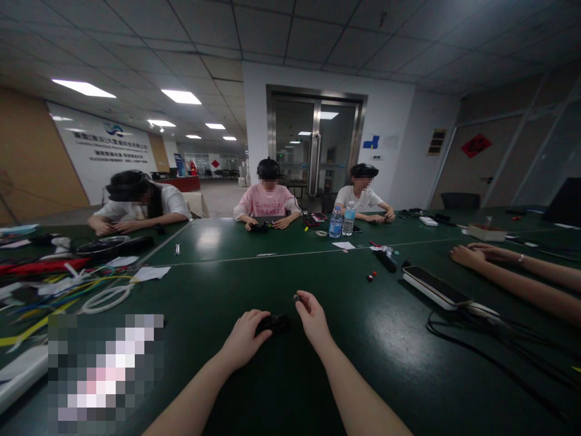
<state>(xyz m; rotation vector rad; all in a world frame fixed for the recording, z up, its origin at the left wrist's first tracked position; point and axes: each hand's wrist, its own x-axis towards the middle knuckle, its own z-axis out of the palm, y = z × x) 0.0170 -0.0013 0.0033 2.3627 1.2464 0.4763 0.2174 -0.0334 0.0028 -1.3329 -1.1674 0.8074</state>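
On the dark green table, my left hand is closed round the left end of a small black object, whose details are too dark to make out. Just to its right, my right hand is raised slightly, thumb and forefinger pinched on a tiny dark metallic piece. A gap separates the right fingertips from the black object.
Cables and tools lie at the left. Two water bottles stand farther back. At the right are a phone on a white box, black cables and another person's hands. Three people sit across the table.
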